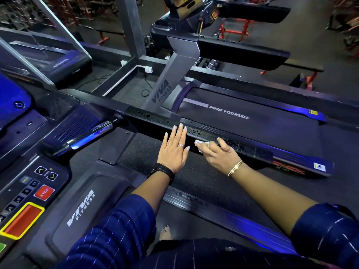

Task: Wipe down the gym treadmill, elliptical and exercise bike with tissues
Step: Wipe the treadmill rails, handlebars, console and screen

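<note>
A black handrail [242, 145] of the treadmill runs across the middle of the view, wet with droplets. My right hand [217, 153] holds a small white tissue [200, 143] against the rail's near edge, fingers curled round it. My left hand [173, 150] lies flat beside it with straight fingers, the fingertips touching the rail. The tissue is mostly hidden under my right fingers.
The treadmill console [25, 195] with a red stop button sits at lower left. A neighbouring treadmill belt [252, 121] reading "PUSH YOURSELF" lies beyond the rail, with its grey upright [167, 86]. Red gym frames stand at the back. My bare foot [166, 232] rests on the belt below.
</note>
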